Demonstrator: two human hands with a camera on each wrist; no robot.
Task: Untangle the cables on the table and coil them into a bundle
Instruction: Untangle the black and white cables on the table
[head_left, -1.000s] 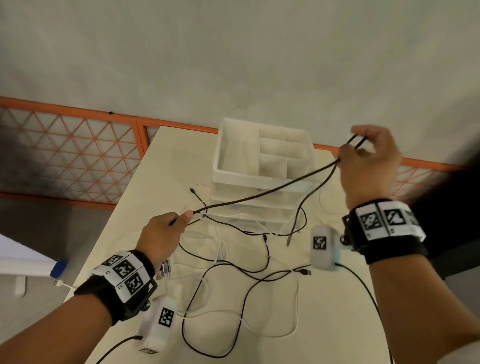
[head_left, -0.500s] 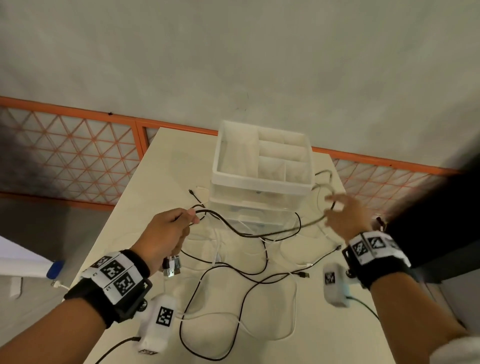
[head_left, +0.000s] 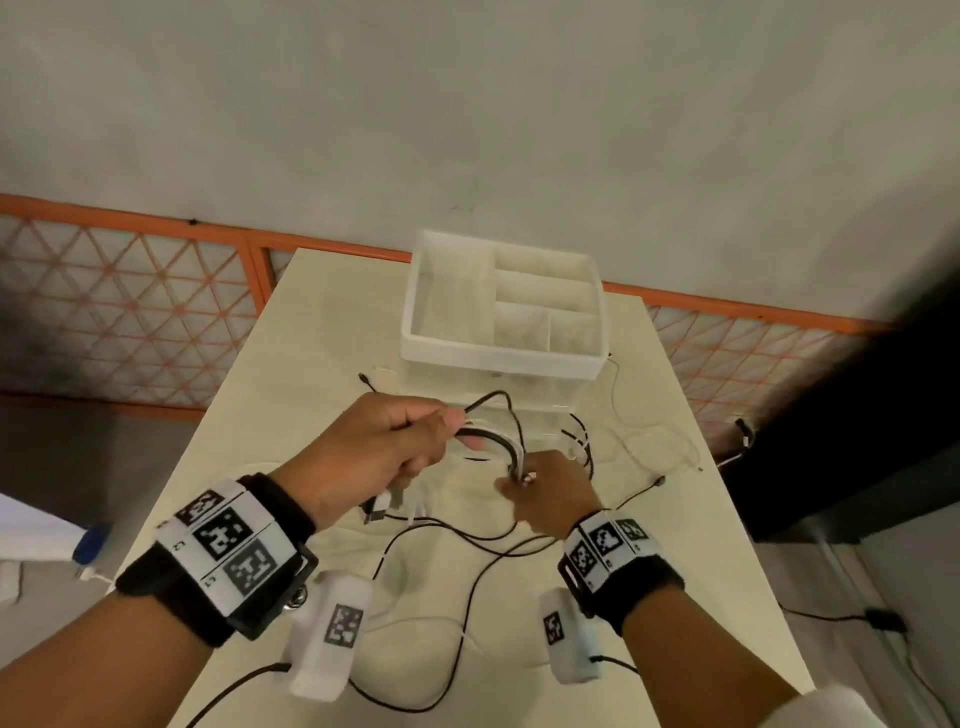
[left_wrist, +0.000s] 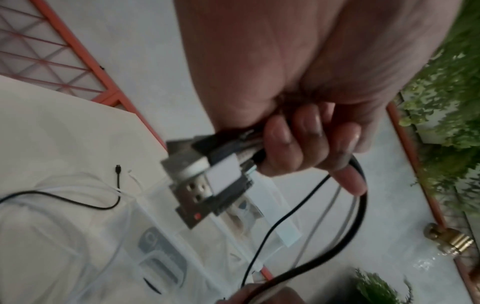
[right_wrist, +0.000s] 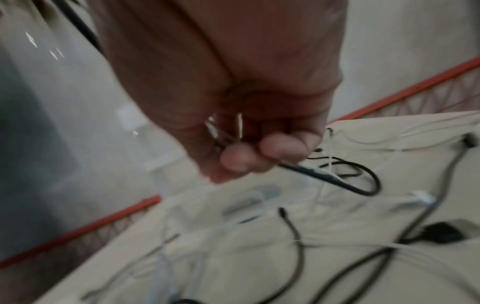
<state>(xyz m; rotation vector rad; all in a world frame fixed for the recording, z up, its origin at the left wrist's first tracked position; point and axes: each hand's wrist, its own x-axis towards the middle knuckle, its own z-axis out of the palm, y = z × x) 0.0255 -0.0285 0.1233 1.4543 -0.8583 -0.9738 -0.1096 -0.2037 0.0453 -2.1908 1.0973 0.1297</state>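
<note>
Black and white cables (head_left: 467, 540) lie tangled on a cream table (head_left: 675, 571). My left hand (head_left: 384, 447) is raised over the middle of the table and grips a bunch of cables, a thick black cable (left_wrist: 358, 216) among them, with several USB plugs (left_wrist: 207, 179) sticking out below the fist. My right hand (head_left: 545, 493) is close beside it, lower and to the right. It pinches the same black cable (right_wrist: 337, 176) and some thin ones between curled fingers (right_wrist: 259, 152). A short loop (head_left: 498, 441) arches between the two hands.
A white divided organiser tray (head_left: 498, 353) stands on a clear box at the back of the table. Thin white cables (head_left: 654, 447) trail to its right. An orange lattice fence (head_left: 130, 312) runs behind the table. A dark plug (head_left: 743, 431) hangs at the right edge.
My right hand has come down from high on the right to right beside the left hand. The long taut black cable now forms a short loop between them. My left hand rose slightly.
</note>
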